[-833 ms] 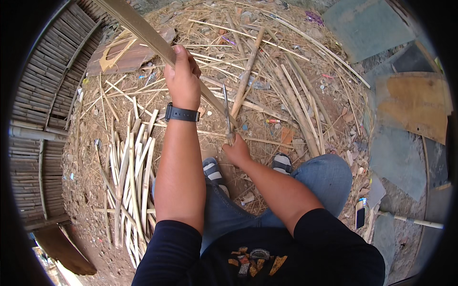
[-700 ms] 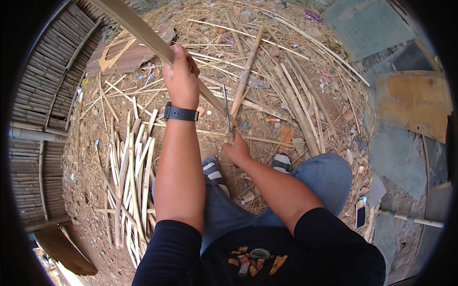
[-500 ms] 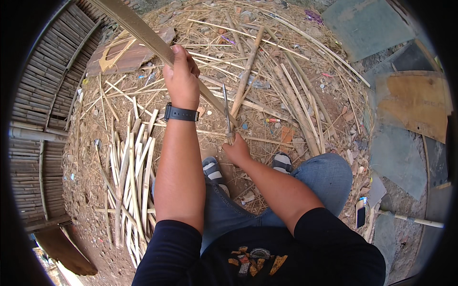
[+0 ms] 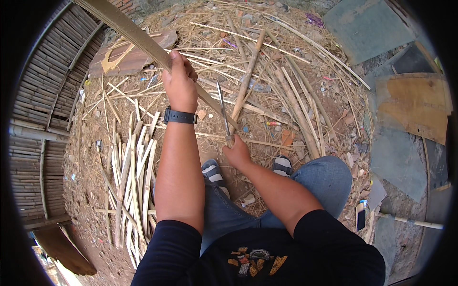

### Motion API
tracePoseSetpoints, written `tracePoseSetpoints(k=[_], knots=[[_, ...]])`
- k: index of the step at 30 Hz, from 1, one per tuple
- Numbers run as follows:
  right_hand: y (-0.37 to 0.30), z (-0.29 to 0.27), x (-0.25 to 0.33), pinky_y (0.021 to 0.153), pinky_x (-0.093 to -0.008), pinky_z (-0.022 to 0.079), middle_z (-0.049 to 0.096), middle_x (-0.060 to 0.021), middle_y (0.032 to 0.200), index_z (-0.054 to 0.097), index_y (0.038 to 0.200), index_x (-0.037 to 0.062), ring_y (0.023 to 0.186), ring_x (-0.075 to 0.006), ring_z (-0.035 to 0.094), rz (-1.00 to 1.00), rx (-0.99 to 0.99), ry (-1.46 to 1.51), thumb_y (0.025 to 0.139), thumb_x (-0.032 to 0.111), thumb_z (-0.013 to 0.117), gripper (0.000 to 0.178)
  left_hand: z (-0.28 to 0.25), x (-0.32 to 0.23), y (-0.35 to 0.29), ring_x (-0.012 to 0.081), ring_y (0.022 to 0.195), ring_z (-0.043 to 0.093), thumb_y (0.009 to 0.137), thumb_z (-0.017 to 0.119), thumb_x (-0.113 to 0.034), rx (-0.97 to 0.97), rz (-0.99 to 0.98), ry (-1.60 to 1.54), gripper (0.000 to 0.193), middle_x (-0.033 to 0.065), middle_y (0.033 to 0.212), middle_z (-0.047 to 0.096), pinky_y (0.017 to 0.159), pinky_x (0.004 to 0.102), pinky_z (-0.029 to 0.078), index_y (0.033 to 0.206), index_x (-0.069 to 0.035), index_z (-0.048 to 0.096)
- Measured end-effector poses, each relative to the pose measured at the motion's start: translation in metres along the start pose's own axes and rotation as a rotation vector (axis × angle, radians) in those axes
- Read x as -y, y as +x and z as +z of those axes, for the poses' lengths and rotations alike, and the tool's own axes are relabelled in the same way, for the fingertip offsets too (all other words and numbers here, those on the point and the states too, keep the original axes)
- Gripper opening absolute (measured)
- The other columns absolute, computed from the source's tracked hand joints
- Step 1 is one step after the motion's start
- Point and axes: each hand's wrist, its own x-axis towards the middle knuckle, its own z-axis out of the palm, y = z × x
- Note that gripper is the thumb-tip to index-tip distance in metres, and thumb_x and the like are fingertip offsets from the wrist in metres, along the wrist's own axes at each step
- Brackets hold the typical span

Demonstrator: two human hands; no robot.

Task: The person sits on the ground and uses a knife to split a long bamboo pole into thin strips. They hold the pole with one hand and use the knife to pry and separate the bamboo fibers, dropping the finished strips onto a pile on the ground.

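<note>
My left hand (image 4: pixel 180 88), a black watch on its wrist, is wrapped round a long split bamboo strip (image 4: pixel 131 37). The strip slants from the upper left down toward my right hand, its lower end near the ground in the middle. Closed round the handle of a long, narrow-bladed knife (image 4: pixel 223 107) is my right hand (image 4: pixel 237 151). The blade points up and away, its tip tilted a little left, alongside the strip's lower part. Whether blade and strip touch I cannot tell.
A heap of split bamboo strips (image 4: pixel 131 176) lies at my left. Bamboo poles (image 4: pixel 248 76) and shavings cover the ground ahead. A bamboo-slat wall (image 4: pixel 38 95) stands far left; grey sheets (image 4: pixel 367 28) line the right. A phone (image 4: pixel 360 217) lies right of my knee.
The knife's tip has swung slightly left. My left hand and the bamboo strip have shifted slightly down and left; both hands keep their holds.
</note>
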Motion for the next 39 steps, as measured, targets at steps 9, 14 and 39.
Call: tracePoseSetpoints(k=[9, 14, 39], knots=[[0.008, -0.001, -0.016, 0.084, -0.0461, 0.051, 0.067, -0.0249, 0.099, 0.056, 0.12, 0.002, 0.095, -0.0412, 0.065, 0.192, 0.088, -0.021, 0.076, 0.025, 0.068, 0.051, -0.001, -0.001, -0.002, 0.0058, 0.052, 0.031, 0.102, 0.05, -0.041, 0.019, 0.018, -0.015, 0.036, -0.004, 0.062, 0.036, 0.048, 0.024, 0.025, 0.081, -0.011, 0.046], [0.005, 0.0, -0.009, 0.085, -0.0443, 0.051, 0.067, -0.0236, 0.099, 0.057, 0.117, 0.0006, 0.095, -0.0396, 0.065, 0.103, 0.08, 0.043, 0.074, 0.025, 0.068, 0.051, 0.001, -0.001, -0.001, 0.0061, 0.052, 0.03, 0.103, 0.049, -0.041, 0.009, 0.012, -0.006, 0.037, -0.0041, 0.062, 0.035, 0.048, 0.0242, 0.025, 0.081, -0.011, 0.045], [0.009, 0.008, -0.022, 0.083, -0.0448, 0.051, 0.068, -0.024, 0.098, 0.059, 0.111, 0.0008, 0.094, -0.0402, 0.066, 0.194, 0.071, -0.079, 0.074, 0.024, 0.069, 0.044, 0.0, 0.0, -0.002, 0.0066, 0.053, 0.031, 0.101, 0.049, -0.045, 0.024, -0.01, -0.002, 0.04, -0.0041, 0.064, 0.035, 0.049, 0.0244, 0.026, 0.081, -0.011, 0.045]])
